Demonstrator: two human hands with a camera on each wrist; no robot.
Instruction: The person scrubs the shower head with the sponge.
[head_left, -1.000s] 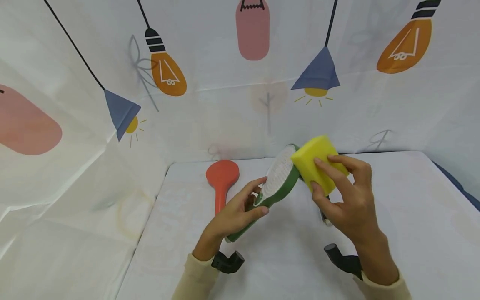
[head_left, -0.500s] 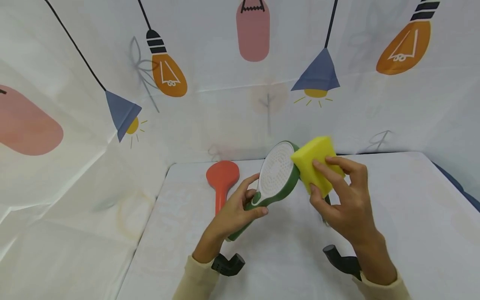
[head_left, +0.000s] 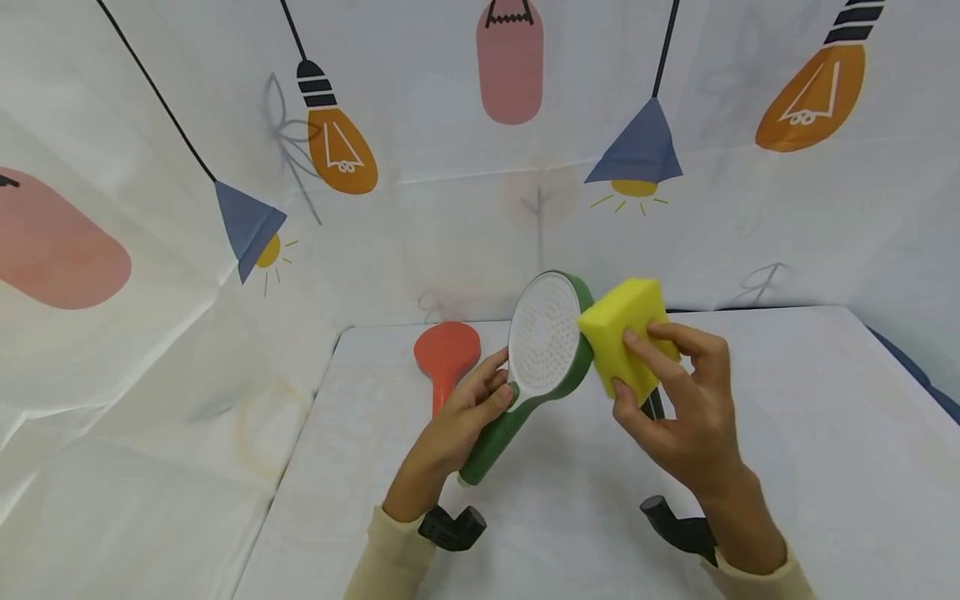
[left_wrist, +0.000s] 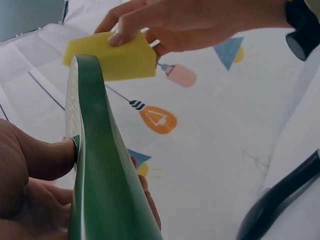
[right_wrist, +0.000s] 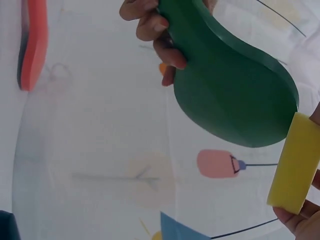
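My left hand grips the handle of a green shower head, held up over the table with its white nozzle face towards me. The thumb lies at the green button below the face. My right hand pinches a yellow sponge between thumb and fingers. One corner of the sponge meets the right rim of the shower head. In the left wrist view the sponge lies at the tip of the head, seen edge-on. The right wrist view shows the smooth green back and the sponge at its edge.
A red paddle-shaped thing lies on the white table behind my left hand. Part of a dark object shows beneath the sponge. A white sheet printed with lamps and bulbs hangs behind and at the left.
My left hand has turned the shower head so its nozzle face shows more fully and stands more upright, and its thumb has moved up to the button. Sponge and right hand have shifted slightly left and down.
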